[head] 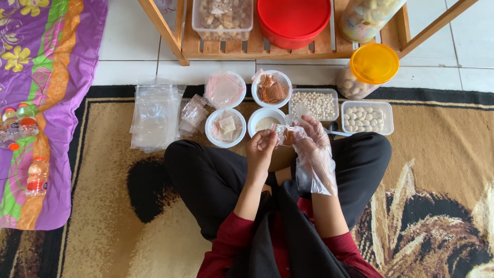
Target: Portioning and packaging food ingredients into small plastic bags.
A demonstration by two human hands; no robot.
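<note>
Red lid (pixel 294 18) cut off at top, small packet's (pixel 286 135) contents perhaps blurred

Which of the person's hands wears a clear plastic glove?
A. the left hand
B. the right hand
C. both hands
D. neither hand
B. The right hand is wrapped in a loose clear plastic glove that hangs down past the wrist, while the left hand is bare; both hold a small clear packet between them.

A small clear plastic packet (pixel 284 135) with brown-orange contents is held up just above the lap, pinched between both hands, in front of a white bowl (pixel 266 121) of pale powder.
</note>
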